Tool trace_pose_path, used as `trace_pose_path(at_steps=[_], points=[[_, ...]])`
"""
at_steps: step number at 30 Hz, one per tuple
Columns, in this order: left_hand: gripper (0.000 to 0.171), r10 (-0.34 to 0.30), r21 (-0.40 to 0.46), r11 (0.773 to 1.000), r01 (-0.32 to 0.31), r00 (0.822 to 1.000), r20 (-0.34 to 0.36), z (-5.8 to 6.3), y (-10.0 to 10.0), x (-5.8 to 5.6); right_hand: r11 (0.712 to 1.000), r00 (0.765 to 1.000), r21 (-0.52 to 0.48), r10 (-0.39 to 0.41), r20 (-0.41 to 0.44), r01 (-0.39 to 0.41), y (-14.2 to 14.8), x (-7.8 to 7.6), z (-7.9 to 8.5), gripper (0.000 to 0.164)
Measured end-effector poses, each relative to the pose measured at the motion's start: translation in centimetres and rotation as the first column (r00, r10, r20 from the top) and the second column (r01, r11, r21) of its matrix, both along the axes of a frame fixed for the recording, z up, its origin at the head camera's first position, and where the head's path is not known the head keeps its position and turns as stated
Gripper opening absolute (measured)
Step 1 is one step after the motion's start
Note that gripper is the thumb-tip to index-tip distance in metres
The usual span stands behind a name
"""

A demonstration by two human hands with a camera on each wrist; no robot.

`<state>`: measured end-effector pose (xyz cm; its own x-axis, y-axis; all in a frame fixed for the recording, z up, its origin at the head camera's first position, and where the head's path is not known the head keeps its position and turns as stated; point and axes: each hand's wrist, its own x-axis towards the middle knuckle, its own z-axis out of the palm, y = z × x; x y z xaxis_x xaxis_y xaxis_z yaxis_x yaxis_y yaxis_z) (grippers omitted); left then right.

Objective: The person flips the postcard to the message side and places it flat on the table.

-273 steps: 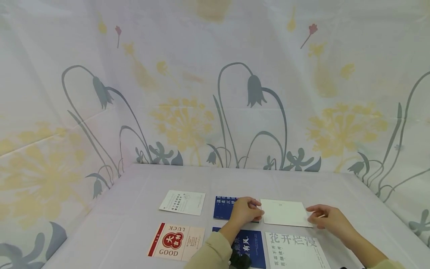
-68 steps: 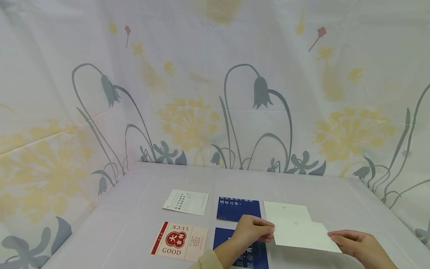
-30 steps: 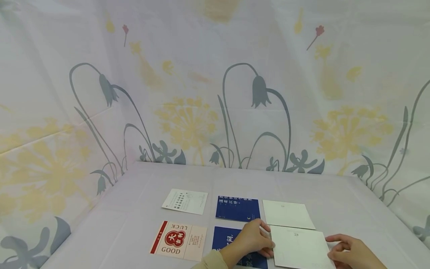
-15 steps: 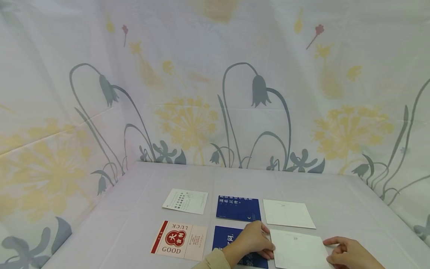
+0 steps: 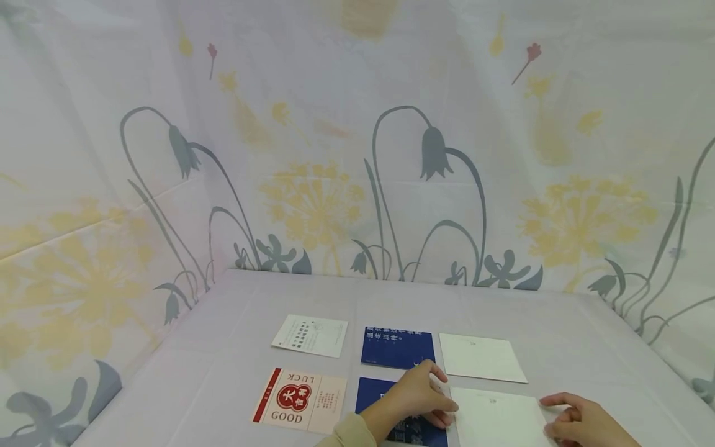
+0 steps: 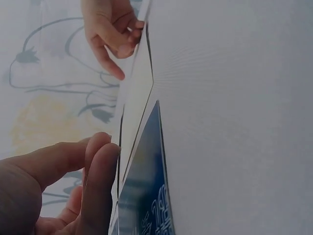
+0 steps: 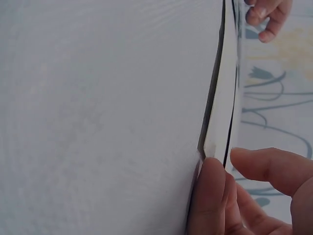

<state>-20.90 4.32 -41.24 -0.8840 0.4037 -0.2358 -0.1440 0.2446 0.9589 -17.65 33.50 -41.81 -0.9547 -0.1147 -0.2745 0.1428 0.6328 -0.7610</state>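
Note:
A white card (image 5: 497, 422) with a tiny mark lies face down at the near right of the table. My left hand (image 5: 416, 394) rests at its left edge, fingertips right at the edge and palm over a dark blue card (image 5: 371, 392) with white lettering. At the opposite edge is my right hand (image 5: 586, 422); in the right wrist view its thumb (image 7: 210, 188) touches the card's corner while the index finger (image 7: 264, 164) stands apart from it. Neither hand's fingers close round the card. Directly behind lies a second white card (image 5: 483, 357).
Another blue card (image 5: 396, 346) lies in the back row, with a white printed card (image 5: 311, 335) to its left. A red and cream "GOOD LUCK" card (image 5: 298, 400) is at the near left. Flower-patterned cloth (image 5: 357, 155) hangs behind the table (image 5: 234, 323).
The near white card, printed side up at first, was held raised in both hands and now lies blank side up. It has slid slightly nearer, away from the card behind. The hands have loosened.

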Motion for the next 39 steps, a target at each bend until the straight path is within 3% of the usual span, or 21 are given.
trace_pose_path(at_steps=[11, 14, 20, 27, 39], points=[[0.038, -0.017, 0.032, 0.999, 0.018, 0.999, -0.034, 0.1, -2.5, -0.8, 0.997, 0.996, -0.063, 0.036, -0.084, -0.042, -0.7, -0.2, 0.5, 0.048], [0.038, -0.014, 0.051, 0.999, 0.017, 0.998, -0.056, 0.0, -3.1, -1.1, 0.999, 0.993, -0.048, 0.013, -0.113, -0.018, -1.4, -0.4, 0.9, 0.046], [0.039, 0.005, 0.077, 0.997, 0.003, 0.996, -0.093, -0.1, -4.2, -1.8, 0.995, 0.992, -0.090, -0.056, -0.111, 0.046, -2.6, -0.8, 1.2, 0.049], [0.040, 0.002, 0.074, 0.997, 0.008, 0.992, -0.126, -0.1, -5.5, -2.2, 0.986, 0.992, -0.165, -0.019, -0.127, -0.002, -3.7, -1.1, 1.2, 0.054], [0.039, 0.011, 0.064, 0.998, -0.002, 0.989, -0.149, -0.4, -8.2, -3.4, 0.968, 0.988, -0.252, -0.032, -0.149, -0.007, -6.8, -1.9, 1.5, 0.051]])
